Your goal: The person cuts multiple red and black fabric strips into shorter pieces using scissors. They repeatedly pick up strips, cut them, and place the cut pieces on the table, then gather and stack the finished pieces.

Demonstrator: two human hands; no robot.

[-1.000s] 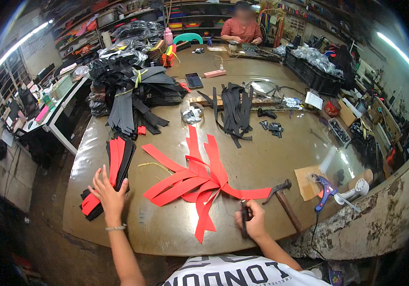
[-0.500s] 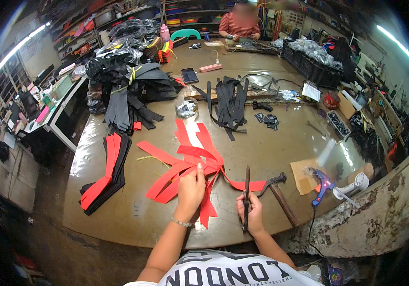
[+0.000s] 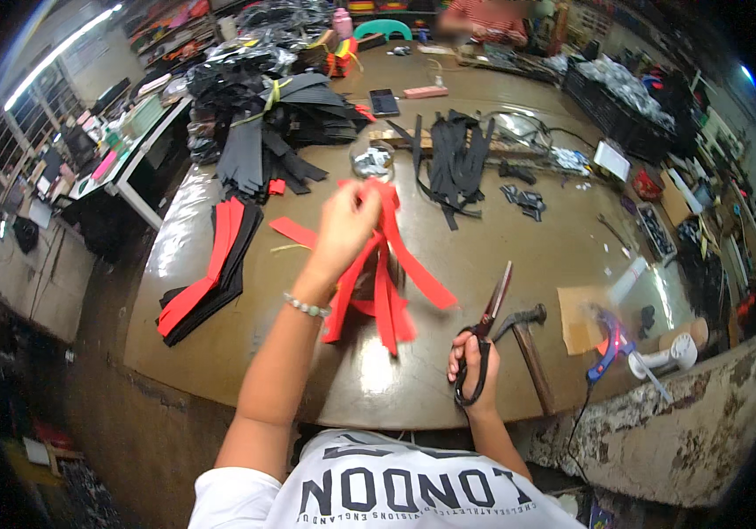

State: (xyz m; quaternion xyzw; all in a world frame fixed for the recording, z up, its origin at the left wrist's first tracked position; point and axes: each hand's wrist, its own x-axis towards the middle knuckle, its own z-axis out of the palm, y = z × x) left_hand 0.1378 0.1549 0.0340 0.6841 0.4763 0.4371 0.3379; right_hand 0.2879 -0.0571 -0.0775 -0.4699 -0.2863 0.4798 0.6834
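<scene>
My left hand point(image 3: 347, 229) is raised in the middle of the table, pinching a bunch of red strips point(image 3: 418, 273) whose ends hang down and fan out. In my right hand point(image 3: 473, 370) is a pair of scissors point(image 3: 493, 300) with dark handles, its blades pointing away from me. Just right of that hand lies a hammer point(image 3: 533, 353). Left of my left arm rests a bundle of red strips point(image 3: 224, 242) on black strips point(image 3: 241, 256).
The table point(image 3: 193, 344) carries a black strip pile point(image 3: 272, 123), loose straps point(image 3: 453, 163), a phone point(image 3: 384, 102), a metal bowl point(image 3: 371, 161), glue gun point(image 3: 607, 348), cardboard point(image 3: 576, 317) and black crate point(image 3: 616, 110). A co-worker point(image 3: 484, 22) is at the far end; a desk point(image 3: 140, 159) stands left.
My left hand moved from the left bundle to the middle strips and lifted them up and away from me. The scissors in my right hand now point forward and to the right.
</scene>
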